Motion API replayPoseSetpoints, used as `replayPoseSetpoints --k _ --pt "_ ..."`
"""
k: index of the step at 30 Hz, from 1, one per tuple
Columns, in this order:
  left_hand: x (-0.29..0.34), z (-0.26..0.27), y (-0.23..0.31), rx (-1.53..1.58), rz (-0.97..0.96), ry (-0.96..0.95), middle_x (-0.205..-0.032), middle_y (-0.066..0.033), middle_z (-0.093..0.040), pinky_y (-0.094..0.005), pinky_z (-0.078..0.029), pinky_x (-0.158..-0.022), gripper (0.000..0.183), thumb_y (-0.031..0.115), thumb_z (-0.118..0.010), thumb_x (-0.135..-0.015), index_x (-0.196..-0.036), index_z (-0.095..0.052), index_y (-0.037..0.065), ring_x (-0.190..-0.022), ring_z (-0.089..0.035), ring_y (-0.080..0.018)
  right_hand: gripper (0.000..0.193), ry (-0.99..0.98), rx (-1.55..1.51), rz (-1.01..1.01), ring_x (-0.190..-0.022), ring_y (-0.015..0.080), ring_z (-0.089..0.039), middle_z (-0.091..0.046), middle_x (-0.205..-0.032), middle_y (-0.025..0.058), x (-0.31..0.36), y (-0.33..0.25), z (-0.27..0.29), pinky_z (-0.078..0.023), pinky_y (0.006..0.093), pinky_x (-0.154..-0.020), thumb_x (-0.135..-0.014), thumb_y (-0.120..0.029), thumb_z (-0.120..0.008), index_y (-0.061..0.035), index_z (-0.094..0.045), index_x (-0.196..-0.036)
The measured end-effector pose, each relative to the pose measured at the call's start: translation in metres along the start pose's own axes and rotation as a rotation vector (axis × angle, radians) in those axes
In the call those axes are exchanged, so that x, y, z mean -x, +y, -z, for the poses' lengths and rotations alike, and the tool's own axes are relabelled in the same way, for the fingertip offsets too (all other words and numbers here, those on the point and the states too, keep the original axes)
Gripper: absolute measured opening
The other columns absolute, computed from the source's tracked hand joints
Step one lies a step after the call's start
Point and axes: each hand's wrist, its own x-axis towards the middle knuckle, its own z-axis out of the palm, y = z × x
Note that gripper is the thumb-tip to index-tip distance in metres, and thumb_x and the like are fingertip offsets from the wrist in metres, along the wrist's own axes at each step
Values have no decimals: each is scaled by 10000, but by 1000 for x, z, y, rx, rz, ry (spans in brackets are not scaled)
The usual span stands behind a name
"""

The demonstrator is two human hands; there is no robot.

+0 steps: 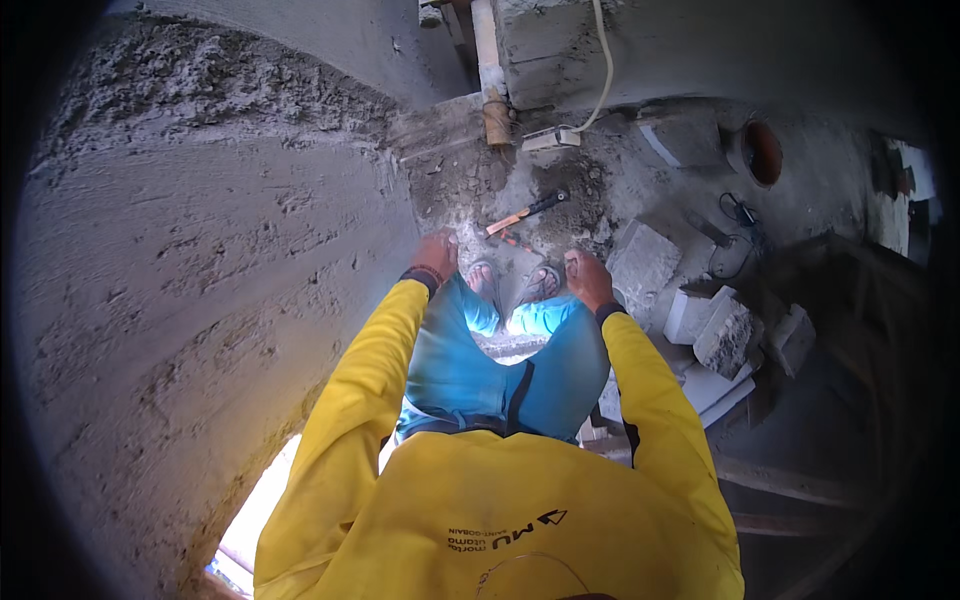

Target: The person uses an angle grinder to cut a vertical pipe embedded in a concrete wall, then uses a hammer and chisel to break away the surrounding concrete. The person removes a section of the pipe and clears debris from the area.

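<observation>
Both my hands are at my knees, over my blue trousers (470, 370). My left hand (436, 254) is closed by the left knee, close to the rough wall. By the right knee, my right hand (588, 279) is curled like a fist. Whether either hand pinches cloth or anything else is hidden. On the dusty ground just beyond my sandalled feet (540, 284) lies a long tool (522, 214) with an orange-brown part and a black end. A thin orange piece (514, 240) lies beside it, too small to name.
A rough plastered wall (200, 250) rises close on my left. Broken light blocks (724, 334) are piled at right. Ahead lie a white power strip (552, 139) with its cable and a wooden post (496, 115). An orange-brown round pipe opening (763, 154) sits far right.
</observation>
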Motion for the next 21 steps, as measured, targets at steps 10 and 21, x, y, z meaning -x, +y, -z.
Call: replayPoseSetpoints --k 10,21 --pt "-313 -115 -33 21 -340 326 -1230 -174 -630 -439 -481 -1023 415 64 -563 -851 -1266 -587 79 -1184 -581 -365 291 -96 228 267 -1035 409 -643 -675 -1075 209 -156 68 -117 -514 505 -887 -905 -257 -655 -69 -655 -1127" --pt "-424 -116 -61 136 -512 529 -990 -138 -706 -431 -511 -885 192 270 -536 -988 -1021 -610 96 -1016 -674 -341 411 -158 189 303 -1075 360 -639 -668 -1143 163 -149 30 -127 -494 504 -893 -911 -264 -659 -89 -598 -1278"
